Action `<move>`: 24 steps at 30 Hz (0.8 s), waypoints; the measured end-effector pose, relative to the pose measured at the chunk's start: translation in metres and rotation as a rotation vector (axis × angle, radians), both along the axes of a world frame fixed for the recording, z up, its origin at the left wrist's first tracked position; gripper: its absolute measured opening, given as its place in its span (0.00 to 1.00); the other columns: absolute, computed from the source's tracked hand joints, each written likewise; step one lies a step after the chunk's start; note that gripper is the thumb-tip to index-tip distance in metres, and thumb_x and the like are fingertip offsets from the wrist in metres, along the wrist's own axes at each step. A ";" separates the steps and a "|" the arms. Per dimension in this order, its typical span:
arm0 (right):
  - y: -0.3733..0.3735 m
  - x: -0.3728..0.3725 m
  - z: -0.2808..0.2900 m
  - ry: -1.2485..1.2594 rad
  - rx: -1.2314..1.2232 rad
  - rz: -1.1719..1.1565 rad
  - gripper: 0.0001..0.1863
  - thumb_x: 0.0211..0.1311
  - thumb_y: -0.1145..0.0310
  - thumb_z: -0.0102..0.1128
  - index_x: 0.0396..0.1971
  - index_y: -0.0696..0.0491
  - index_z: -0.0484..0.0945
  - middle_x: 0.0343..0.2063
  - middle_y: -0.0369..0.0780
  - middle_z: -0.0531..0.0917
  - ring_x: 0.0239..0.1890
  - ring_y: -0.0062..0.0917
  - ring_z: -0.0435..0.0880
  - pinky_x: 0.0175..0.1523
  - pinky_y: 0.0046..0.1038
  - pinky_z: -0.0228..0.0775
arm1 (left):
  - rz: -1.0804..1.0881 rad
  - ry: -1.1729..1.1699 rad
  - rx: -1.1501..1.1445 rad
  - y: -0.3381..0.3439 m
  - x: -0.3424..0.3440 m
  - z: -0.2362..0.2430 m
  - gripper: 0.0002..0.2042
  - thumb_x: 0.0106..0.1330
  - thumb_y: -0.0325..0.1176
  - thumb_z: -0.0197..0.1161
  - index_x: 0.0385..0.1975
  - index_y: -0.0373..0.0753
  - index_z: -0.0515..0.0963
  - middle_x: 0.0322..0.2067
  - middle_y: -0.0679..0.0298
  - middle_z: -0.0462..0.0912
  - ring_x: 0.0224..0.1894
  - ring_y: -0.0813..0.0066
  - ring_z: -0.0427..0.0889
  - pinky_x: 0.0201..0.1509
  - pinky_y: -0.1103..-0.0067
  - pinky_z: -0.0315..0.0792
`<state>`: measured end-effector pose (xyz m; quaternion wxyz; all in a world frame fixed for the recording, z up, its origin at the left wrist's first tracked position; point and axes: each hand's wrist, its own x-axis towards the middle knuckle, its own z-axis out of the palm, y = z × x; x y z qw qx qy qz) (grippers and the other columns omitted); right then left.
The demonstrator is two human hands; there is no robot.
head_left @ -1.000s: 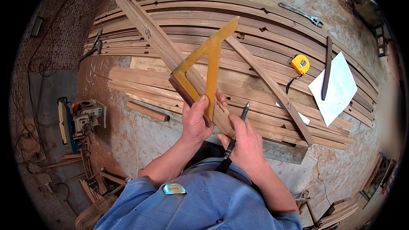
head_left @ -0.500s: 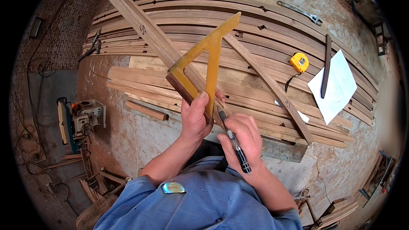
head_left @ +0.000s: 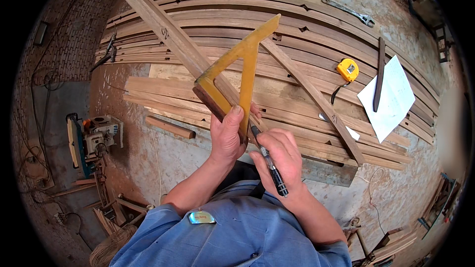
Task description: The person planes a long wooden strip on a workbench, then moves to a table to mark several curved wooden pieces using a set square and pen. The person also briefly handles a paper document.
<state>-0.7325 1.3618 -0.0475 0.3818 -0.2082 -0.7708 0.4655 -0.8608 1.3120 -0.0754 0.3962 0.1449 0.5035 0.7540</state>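
Note:
My left hand (head_left: pixel 228 133) is closed round a yellow triangular set square (head_left: pixel 251 76) and the wooden bar (head_left: pixel 170 34) under it, thumb pressed on the square near its lower corner. The dark wooden stock (head_left: pixel 205 100) of the square lies along the bar's left side. The bar slants up to the far left over the other strips. In my right hand (head_left: pixel 281 155) is a black pen (head_left: pixel 273 170), its tip down at the bar's near end, beside the square's right edge. My left fingers are mostly hidden behind the bar.
Many long wooden strips (head_left: pixel 208 20) with cut notches lie side by side across the bench. On them are a loose bar (head_left: pixel 311 96), a yellow tape measure (head_left: pixel 348 70), a white paper sheet (head_left: pixel 393 101) and a dark strip (head_left: pixel 380 76). An adjustable wrench (head_left: pixel 349 12) lies at the far right.
The pen and my right hand have shifted slightly up and left along the square's edge. My left hand still holds the square on the bar.

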 end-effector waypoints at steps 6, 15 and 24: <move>0.000 0.000 -0.002 0.006 0.012 0.002 0.18 0.43 0.81 0.67 0.37 0.62 0.74 0.32 0.48 0.78 0.36 0.42 0.77 0.42 0.36 0.70 | -0.006 0.009 -0.006 0.000 0.001 0.000 0.17 0.65 0.39 0.56 0.43 0.31 0.69 0.33 0.56 0.76 0.37 0.68 0.76 0.44 0.75 0.70; 0.000 -0.001 -0.003 0.000 0.038 -0.020 0.21 0.36 0.79 0.71 0.36 0.59 0.76 0.30 0.44 0.78 0.34 0.39 0.77 0.39 0.33 0.71 | 0.007 -0.049 -0.030 0.002 0.003 0.002 0.16 0.65 0.38 0.55 0.44 0.31 0.69 0.33 0.55 0.76 0.37 0.68 0.76 0.43 0.74 0.71; 0.015 0.014 -0.002 -0.145 -0.128 -0.086 0.15 0.51 0.79 0.64 0.39 0.59 0.74 0.29 0.45 0.78 0.30 0.38 0.78 0.39 0.31 0.71 | -0.030 -0.129 0.063 0.004 -0.010 0.003 0.16 0.65 0.38 0.55 0.45 0.31 0.70 0.34 0.56 0.75 0.38 0.66 0.76 0.44 0.73 0.72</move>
